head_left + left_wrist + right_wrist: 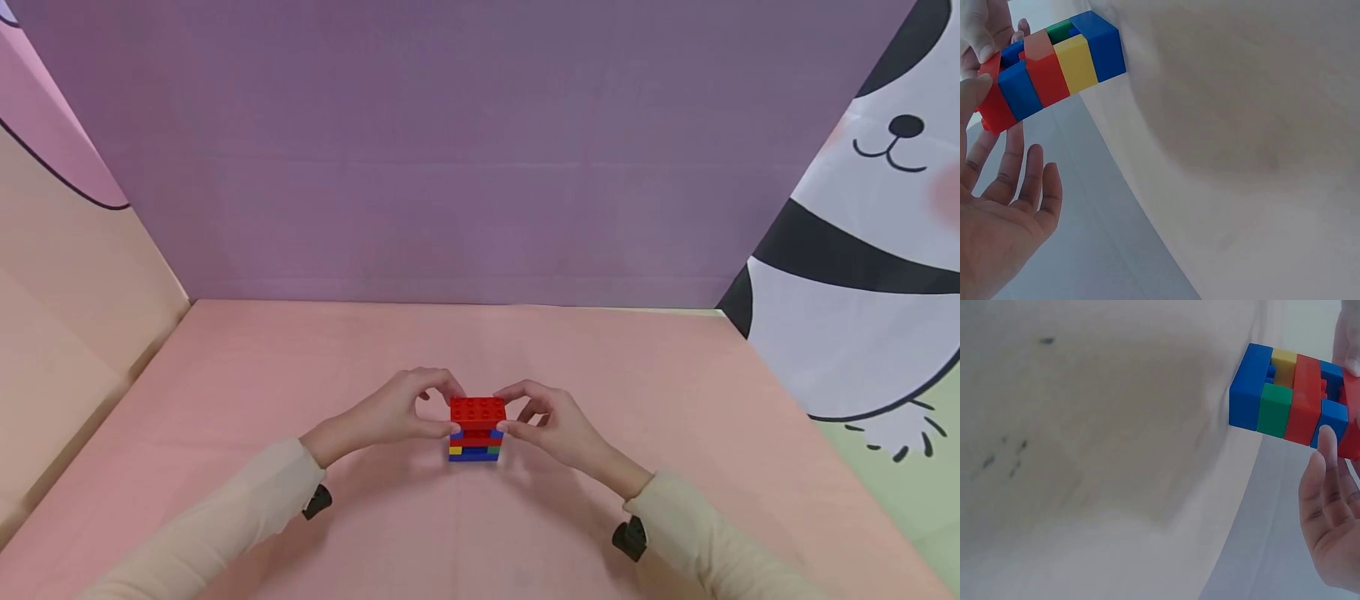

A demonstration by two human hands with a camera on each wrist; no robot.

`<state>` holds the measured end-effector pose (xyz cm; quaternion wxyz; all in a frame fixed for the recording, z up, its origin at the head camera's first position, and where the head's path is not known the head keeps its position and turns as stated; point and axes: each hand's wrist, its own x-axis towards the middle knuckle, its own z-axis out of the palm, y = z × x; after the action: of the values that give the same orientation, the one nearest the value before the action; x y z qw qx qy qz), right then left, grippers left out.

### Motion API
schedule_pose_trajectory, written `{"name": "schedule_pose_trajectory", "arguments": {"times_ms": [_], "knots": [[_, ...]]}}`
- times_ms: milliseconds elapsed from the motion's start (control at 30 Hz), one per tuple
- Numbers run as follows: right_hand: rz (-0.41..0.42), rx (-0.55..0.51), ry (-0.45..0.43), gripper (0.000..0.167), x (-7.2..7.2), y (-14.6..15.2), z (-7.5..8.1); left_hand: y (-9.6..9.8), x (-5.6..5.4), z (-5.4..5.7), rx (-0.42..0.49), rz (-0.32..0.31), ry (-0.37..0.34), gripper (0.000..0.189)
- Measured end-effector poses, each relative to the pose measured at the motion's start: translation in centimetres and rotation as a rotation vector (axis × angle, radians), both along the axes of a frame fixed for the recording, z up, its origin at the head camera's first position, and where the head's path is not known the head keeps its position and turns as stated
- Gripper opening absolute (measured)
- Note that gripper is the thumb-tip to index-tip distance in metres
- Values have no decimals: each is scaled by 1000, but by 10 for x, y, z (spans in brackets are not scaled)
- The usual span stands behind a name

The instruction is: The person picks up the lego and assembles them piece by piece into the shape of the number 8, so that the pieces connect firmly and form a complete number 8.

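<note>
A stack of toy building bricks (476,442) stands upright on the pink table. On top lies a red brick (477,409) with rows of studs. Beneath it are two blue bricks at the sides, one of them (1020,90) facing my left hand, then another red brick (1302,400). Lower down, a yellow brick (1079,62) and a green brick (1275,409) sit side by side over a blue base brick (1104,47). My left hand (397,408) pinches the top red brick's left end between thumb and fingers; my right hand (558,425) pinches its right end.
The pink table (300,358) runs back to a purple wall (450,167). At the left rises a beige panel (67,333); at the right is a panel with a panda drawing (847,342). Small dark devices (630,538) hang under both wrists.
</note>
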<state>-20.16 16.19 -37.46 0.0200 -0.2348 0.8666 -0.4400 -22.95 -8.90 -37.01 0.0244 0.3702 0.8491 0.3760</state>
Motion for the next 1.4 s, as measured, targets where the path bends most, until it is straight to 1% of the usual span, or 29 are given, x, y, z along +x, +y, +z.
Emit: {"name": "schedule_pose_trajectory", "arguments": {"times_ms": [100,300,433,533,700,967,1033,1200,1267,1400], "knots": [[-5,8,1,36,4,-2,5,1,1,0,2,5,-2,33],[5,19,19,34,17,-8,26,1,4,1,-7,17,8,33],[10,20,19,34,19,-10,32,1,5,3,-11,22,14,33],[11,13,15,34,19,-11,32,0,6,4,-17,24,14,33],[11,5,9,34,18,-11,31,1,3,3,-33,27,15,34],[-7,21,29,33,19,-14,33,-1,-1,4,-41,13,43,34],[-8,22,34,34,15,-12,26,-1,-1,4,-39,11,42,34],[-4,28,52,33,13,-12,25,-2,0,5,-40,17,35,36],[-5,30,56,33,15,-14,29,-2,0,5,-40,19,37,36],[-18,28,51,35,5,-9,14,-2,0,6,-44,23,48,36]]}}
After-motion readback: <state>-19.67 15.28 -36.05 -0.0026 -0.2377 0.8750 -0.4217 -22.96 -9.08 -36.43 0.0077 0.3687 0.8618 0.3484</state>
